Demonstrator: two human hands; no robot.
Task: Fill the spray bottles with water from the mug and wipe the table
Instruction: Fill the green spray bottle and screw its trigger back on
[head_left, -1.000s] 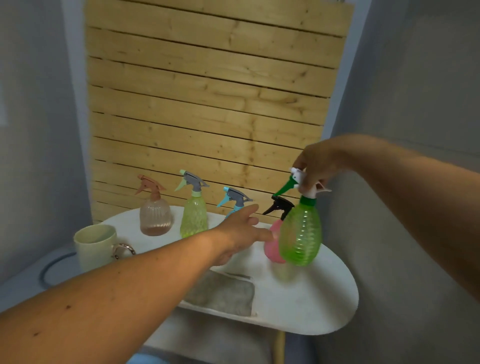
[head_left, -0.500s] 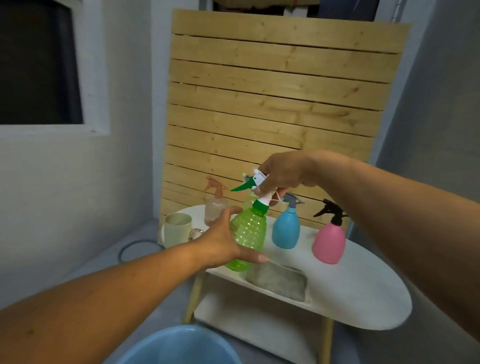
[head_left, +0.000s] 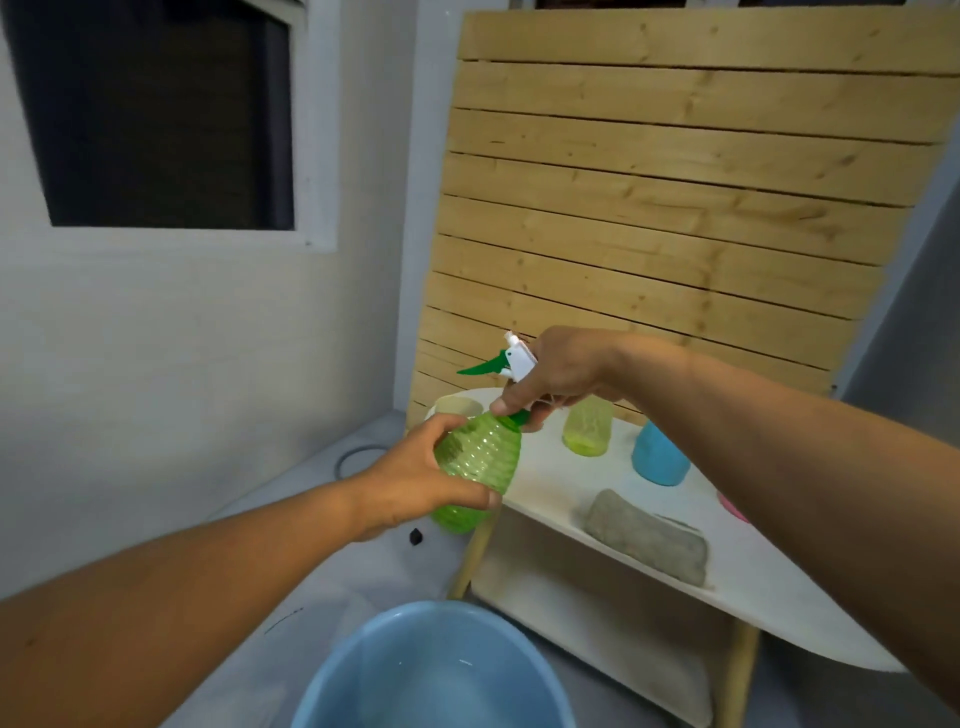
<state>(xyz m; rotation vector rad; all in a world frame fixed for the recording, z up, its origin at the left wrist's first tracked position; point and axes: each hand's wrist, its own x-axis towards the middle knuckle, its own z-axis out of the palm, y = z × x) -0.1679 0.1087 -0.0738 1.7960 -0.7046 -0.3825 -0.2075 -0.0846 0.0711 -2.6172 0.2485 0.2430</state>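
A green ribbed spray bottle (head_left: 480, 462) hangs in the air off the left end of the white table (head_left: 737, 582). My left hand (head_left: 415, 486) grips its body from the left. My right hand (head_left: 556, 376) grips its white and green spray head at the neck. The cream mug (head_left: 454, 404) stands at the table's far left end, mostly hidden behind the bottle. On the table stand a yellow-green bottle (head_left: 587, 428) and a blue bottle (head_left: 660, 460); a pink bottle (head_left: 732, 506) shows only a sliver under my right arm. A grey cloth (head_left: 647, 543) lies near the front edge.
A light blue bucket (head_left: 436, 670) with water sits on the floor below the bottle. A slatted wooden panel (head_left: 675, 208) leans behind the table. A white lower shelf (head_left: 587, 613) runs under the tabletop. A dark window (head_left: 156, 114) is on the left wall.
The green bottle has moved left, off the table and over toward the bucket. My left hand now grips its body fully. The camera has turned left and down.
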